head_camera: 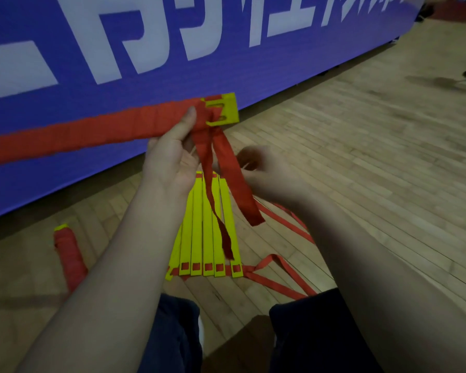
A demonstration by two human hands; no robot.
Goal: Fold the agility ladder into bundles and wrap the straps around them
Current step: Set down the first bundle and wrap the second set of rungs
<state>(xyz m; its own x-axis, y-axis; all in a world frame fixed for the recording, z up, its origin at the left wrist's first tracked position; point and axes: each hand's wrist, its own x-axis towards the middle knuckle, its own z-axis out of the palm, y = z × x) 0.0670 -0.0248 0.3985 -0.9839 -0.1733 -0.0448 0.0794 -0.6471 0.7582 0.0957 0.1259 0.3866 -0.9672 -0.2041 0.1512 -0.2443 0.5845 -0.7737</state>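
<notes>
Above the row of yellow rungs (199, 238) lying side by side on the wooden floor (361, 157), I see the wrapped bundle (92, 130) held level, bound in red strap along its length, with a yellow rung end (226, 109) poking out beyond the rungs' far edge. The left hand (170, 154) grips the bundle just short of that end, thumb pressed on top of the wrap. 2 strap tails (237, 184) hang from there down toward the rungs. The right hand (261, 170) sits just right of the tails with its fingers curled, but blur and the strap in front stop me telling whether it pinches one.

I judge the step to be securing the tails. I would keep the thumb pinning the last turn, pull each tail snug, and tuck or knot tight against the yellow end so nothing loosens.

Left of the rungs lies a finished bundle (69, 259). Beyond them stands a blue banner (119, 49).
</notes>
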